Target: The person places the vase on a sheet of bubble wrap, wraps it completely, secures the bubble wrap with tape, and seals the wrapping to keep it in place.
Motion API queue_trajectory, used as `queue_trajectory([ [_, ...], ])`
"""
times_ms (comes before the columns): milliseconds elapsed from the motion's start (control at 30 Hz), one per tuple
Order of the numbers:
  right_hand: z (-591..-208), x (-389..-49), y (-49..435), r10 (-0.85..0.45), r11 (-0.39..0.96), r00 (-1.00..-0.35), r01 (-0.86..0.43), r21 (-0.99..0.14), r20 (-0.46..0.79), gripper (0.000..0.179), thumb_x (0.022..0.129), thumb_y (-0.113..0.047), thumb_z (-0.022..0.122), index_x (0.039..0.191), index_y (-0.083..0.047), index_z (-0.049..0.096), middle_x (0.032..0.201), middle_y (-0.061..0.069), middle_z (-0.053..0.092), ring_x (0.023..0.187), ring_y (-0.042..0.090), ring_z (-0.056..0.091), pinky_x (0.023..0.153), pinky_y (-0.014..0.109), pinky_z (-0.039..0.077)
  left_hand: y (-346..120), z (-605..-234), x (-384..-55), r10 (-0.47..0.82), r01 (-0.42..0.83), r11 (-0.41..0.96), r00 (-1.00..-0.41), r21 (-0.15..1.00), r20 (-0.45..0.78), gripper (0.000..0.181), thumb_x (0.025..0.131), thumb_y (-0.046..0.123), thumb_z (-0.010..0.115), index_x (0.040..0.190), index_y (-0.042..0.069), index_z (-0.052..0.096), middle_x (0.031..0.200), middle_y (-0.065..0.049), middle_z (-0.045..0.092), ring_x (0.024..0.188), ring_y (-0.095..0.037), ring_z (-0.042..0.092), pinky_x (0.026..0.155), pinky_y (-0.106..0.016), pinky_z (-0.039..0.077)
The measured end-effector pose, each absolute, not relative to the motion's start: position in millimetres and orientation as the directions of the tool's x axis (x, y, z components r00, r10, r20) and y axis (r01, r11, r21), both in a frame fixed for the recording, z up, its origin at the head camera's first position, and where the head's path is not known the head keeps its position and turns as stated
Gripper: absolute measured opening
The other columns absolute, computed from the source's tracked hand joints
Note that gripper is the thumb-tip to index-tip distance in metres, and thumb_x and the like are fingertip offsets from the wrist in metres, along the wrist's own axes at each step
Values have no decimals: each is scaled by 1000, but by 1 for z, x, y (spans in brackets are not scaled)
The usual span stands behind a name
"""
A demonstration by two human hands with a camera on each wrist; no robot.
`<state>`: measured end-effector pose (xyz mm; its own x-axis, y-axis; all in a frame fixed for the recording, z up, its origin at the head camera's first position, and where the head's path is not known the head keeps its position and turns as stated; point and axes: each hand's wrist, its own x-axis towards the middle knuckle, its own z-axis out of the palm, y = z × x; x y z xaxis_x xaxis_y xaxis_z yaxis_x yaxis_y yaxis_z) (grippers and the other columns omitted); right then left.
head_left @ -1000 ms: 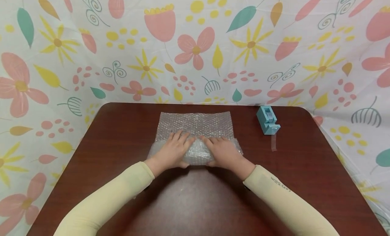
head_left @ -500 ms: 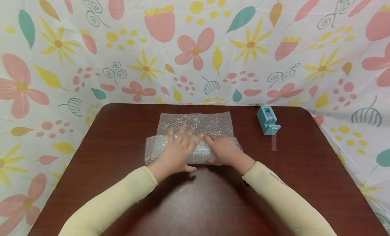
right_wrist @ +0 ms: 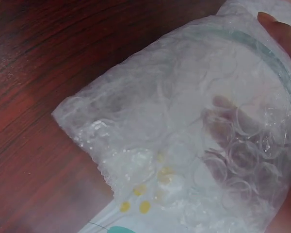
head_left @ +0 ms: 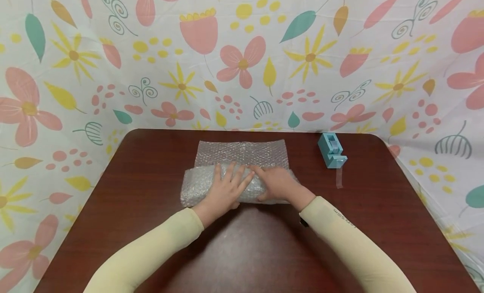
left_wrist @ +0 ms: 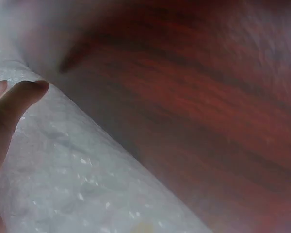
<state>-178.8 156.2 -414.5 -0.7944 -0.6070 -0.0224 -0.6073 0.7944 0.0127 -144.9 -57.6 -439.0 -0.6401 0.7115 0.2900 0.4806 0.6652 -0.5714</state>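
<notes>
A roll of bubble wrap (head_left: pixel 198 183) lies across the middle of the table, its flat sheet (head_left: pixel 242 152) stretching out behind it. My left hand (head_left: pixel 224 190) rests on the roll with fingers spread and straight. Its thumb (left_wrist: pixel 31 92) lies along the near side in the left wrist view. Close beside it, my right hand (head_left: pixel 280 183) grips the roll's right part, fingers over the top and thumb at the near side. In the right wrist view, a curved teal edge (right_wrist: pixel 254 41) shows through the clear wrap (right_wrist: pixel 150 97); what is wrapped is mostly hidden.
A light blue tape dispenser (head_left: pixel 330 150) stands at the back right of the dark wooden table (head_left: pixel 151 154). A strip of tape (head_left: pixel 339 177) hangs from it toward the front. A flower-patterned cloth (head_left: pixel 242 104) borders the table behind and at the sides.
My left hand lifted slightly with fingers spreading, uncovering the roll's left end, then settled back onto the roll a little further right. My right hand stays at nearly the same place.
</notes>
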Motion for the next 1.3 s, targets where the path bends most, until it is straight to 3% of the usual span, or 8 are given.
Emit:
queue_trajectory([
  [200, -414, -182, 156, -609, 793, -793, -608, -28, -28, 97, 70, -45, 89, 150, -12, 46, 88, 3, 73, 56, 10, 51, 57, 33, 52, -57, -440, -149, 708, 470, 667, -641, -578, 296, 109, 66, 72, 80, 157, 30, 38, 148, -4, 53, 136, -31, 53, 104, -58, 51],
  [433, -411, -185, 158, -602, 798, -797, -599, -75, -46, 97, 70, -46, 89, 150, -11, 47, 106, 8, 77, 66, 14, 62, 67, 37, 58, -56, -441, -154, 722, 447, 662, -594, -601, 354, 97, 69, 65, 80, 152, 29, 45, 142, -4, 58, 130, -29, 58, 100, -53, 52],
  [533, -411, -186, 158, -593, 805, -803, -587, -88, -59, 100, 70, -49, 89, 152, -11, 46, 120, 12, 75, 80, 22, 72, 76, 42, 60, -56, -441, -158, 726, 464, 663, -590, -587, 354, 98, 67, 65, 81, 150, 28, 46, 141, -4, 59, 129, -29, 58, 101, -53, 52],
  [600, -410, -185, 158, -578, 815, -814, -573, -80, -53, 102, 69, -52, 90, 152, -11, 46, 130, 14, 72, 99, 29, 74, 90, 49, 59, -56, -439, -161, 727, 484, 664, -597, -570, 339, 99, 67, 66, 81, 151, 27, 45, 142, -5, 58, 130, -29, 58, 101, -52, 52],
  [700, -407, -181, 157, -551, 835, -834, -551, -10, -25, 106, 68, -58, 89, 153, -12, 46, 142, 14, 65, 125, 34, 66, 111, 60, 45, -55, -435, -164, 728, 523, 660, -621, -539, 289, 104, 66, 68, 82, 152, 25, 43, 144, -6, 56, 133, -30, 56, 103, -54, 52],
  [833, -405, -169, 154, -537, 839, -843, -531, 116, 25, 110, 68, -64, 85, 154, -8, 45, 152, 14, 56, 143, 34, 51, 122, 64, 29, -54, -430, -167, 730, 572, 658, -644, -490, 229, 107, 66, 68, 83, 154, 22, 41, 147, -8, 56, 135, -31, 55, 105, -55, 51],
  [1100, -418, -159, 159, -523, 850, -850, -515, 113, 62, 126, 60, -70, 86, 157, -7, 37, 147, 19, 57, 132, 39, 58, 109, 57, 48, -52, -425, -171, 730, 607, 668, -647, -431, 219, 108, 66, 62, 86, 154, 20, 41, 147, -9, 58, 134, -31, 57, 105, -57, 51],
  [1300, -425, -164, 152, -487, 868, -872, -478, 133, 42, 112, 70, -58, 89, 156, -8, 38, 141, 19, 62, 127, 37, 63, 108, 51, 51, -53, -424, -173, 721, 611, 681, -658, -403, 218, 108, 64, 61, 87, 154, 20, 43, 146, -10, 58, 133, -33, 58, 105, -58, 51],
])
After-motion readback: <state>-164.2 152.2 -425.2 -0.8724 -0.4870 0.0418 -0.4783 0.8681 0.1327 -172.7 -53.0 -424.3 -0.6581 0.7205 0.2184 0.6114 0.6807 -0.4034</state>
